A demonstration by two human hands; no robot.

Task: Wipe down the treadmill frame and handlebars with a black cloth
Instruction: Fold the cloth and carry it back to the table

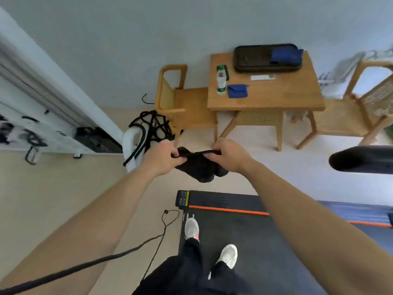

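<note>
I hold a black cloth [200,165] stretched between both hands at chest height. My left hand [161,156] pinches its left upper edge and my right hand [228,155] pinches the right upper edge; the rest of the cloth hangs down in folds. Below me lies the treadmill deck [244,235], dark with an orange stripe across its front, and both my white shoes stand on it. A black padded handlebar end [361,161] juts in from the right edge. A thin dark bar [63,271] crosses the lower left corner.
A wooden table [265,96] ahead carries a water bottle [221,80], a blue cloth [237,91], a remote and a black tray [265,57]. Wooden chairs stand at its left [185,107] and right [357,111]. Black cables [151,124] lie tangled on the floor.
</note>
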